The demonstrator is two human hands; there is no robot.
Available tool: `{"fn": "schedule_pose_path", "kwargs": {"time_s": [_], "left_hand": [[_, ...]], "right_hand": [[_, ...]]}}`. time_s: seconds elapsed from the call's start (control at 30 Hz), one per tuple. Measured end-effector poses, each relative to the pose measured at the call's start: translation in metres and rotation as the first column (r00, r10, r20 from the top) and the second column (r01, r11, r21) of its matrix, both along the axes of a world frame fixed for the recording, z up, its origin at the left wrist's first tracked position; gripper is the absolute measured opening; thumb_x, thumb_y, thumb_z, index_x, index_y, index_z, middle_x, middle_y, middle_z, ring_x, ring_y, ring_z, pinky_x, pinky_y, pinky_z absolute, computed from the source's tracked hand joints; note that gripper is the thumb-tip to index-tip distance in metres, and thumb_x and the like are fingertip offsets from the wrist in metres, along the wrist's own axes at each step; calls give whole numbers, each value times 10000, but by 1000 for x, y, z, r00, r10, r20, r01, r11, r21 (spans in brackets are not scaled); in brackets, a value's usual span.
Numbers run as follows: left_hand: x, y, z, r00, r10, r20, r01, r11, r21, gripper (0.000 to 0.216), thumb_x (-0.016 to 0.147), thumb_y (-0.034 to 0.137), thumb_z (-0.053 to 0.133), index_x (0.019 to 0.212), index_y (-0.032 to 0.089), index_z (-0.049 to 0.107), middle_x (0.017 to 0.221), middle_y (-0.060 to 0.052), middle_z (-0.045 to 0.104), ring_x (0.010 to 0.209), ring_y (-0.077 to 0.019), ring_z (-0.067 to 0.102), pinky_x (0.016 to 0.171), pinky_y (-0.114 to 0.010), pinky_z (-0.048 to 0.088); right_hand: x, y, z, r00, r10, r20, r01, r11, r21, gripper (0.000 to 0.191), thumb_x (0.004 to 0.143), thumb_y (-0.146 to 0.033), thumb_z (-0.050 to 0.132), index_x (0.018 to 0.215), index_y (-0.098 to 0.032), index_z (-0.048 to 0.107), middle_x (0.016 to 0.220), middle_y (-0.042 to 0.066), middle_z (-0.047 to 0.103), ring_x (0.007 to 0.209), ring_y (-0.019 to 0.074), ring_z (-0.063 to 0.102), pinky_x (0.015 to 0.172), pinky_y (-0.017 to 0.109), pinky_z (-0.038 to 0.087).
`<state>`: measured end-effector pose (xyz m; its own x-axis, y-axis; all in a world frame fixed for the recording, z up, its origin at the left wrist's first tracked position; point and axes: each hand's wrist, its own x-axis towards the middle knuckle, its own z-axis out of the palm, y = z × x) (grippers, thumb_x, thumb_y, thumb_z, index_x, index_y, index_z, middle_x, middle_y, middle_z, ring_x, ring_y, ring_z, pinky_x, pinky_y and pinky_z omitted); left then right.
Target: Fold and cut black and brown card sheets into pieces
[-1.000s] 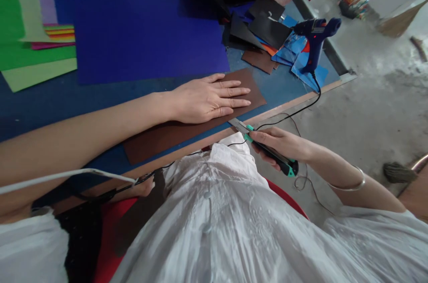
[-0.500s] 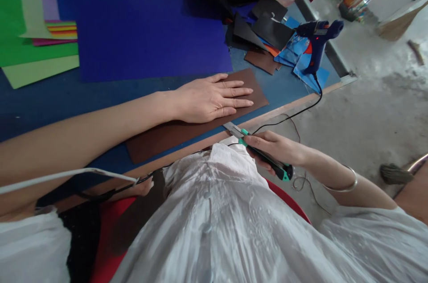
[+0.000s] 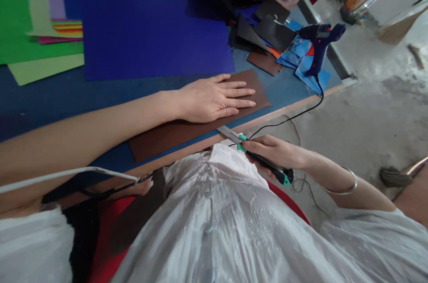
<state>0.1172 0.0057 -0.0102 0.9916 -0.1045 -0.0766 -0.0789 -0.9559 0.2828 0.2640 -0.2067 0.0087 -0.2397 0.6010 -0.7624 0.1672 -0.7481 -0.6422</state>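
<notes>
My left hand [image 3: 214, 99] lies flat, fingers stretched out, on a long strip of brown craft sheet [image 3: 174, 138] along the table's front edge. Wrapped in my right hand [image 3: 272, 151] is a black and green utility knife [image 3: 282, 176], held just off the table edge. Its blade [image 3: 228, 133] is out and points left, with the tip at or very near the strip's front edge; whether it touches is hard to tell.
A large dark blue sheet [image 3: 154, 29] lies behind the strip, with green sheets [image 3: 47, 67] to the left. Dark offcuts [image 3: 276, 31] and a blue hot glue gun [image 3: 319, 44] sit at the right corner. The gun's black cord [image 3: 284, 125] hangs over the edge near the knife.
The knife's blade has slid slightly left along the strip's front edge. My left hand stays flat in the same place on the brown sheet. The whole view has shifted a little.
</notes>
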Motion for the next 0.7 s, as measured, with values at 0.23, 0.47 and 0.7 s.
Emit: {"fn": "schedule_pose_path", "kwargs": {"time_s": [0.23,0.47,0.7], "left_hand": [[0,-1,0,999,14,-32,-14,1000,7,566,1090,468,221,1642,417,333,1757,131,206,1653,-171,158,1333,-403,36],[0,0,0,1000,12,-16,-12,1000,-4,567,1089,463,227,1637,397,358,1758,121,214,1650,-173,170,1332,-383,28],[0,-4,3,999,16,33,-15,999,-34,544,1082,433,309,1615,391,412,1741,84,295,1638,-210,227,1340,-422,99]], "right_hand": [[-8,5,0,1000,13,-25,-13,1000,15,526,1049,-649,455,764,-210,517,499,-51,552,363,89,504,364,192,393],[-6,3,-2,999,30,-14,-30,1000,1,553,1011,-712,480,789,-208,536,523,-47,566,373,91,507,365,197,399],[-8,8,0,999,35,4,-35,999,-20,568,984,-741,500,786,-210,537,520,-42,565,376,94,504,356,198,397]]}}
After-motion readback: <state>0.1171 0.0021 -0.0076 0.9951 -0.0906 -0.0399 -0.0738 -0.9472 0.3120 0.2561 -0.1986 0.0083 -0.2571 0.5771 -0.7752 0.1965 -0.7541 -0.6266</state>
